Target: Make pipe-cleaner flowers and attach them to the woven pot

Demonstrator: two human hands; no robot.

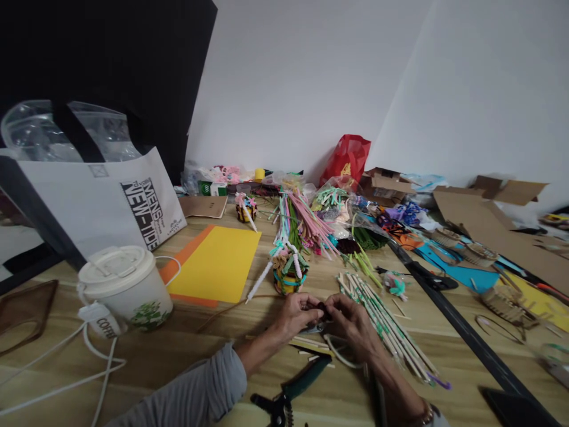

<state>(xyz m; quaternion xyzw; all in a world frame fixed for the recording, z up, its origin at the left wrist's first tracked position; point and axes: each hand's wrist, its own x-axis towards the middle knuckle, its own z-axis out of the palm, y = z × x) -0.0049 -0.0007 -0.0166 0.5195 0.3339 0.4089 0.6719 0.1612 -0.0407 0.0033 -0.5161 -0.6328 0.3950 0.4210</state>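
My left hand [293, 317] and my right hand [351, 320] meet over the table, fingertips pinched together. Between them is a small dark, fuzzy-looking piece [322, 307], mostly covered by the fingers; its exact kind is unclear. Just beyond the hands stands a small decorated basket [288, 279] trimmed with green, teal and white pipe cleaners. Under and near my wrists lie short pale sticks [311, 342] and a hand tool with a dark green handle [306, 378] and black metal parts. To the right of my right hand rests a bundle of long sticks [384, 326] with green-white markings.
On the left are a lidded paper cup [128, 290], a white cable [109, 362], a shopping bag [89, 201] and yellow paper [222, 261]. Pipe cleaner bundles [306, 219], a second decorated basket [246, 209] and a red bag [347, 160] sit farther back. Cardboard [480, 219] lies right.
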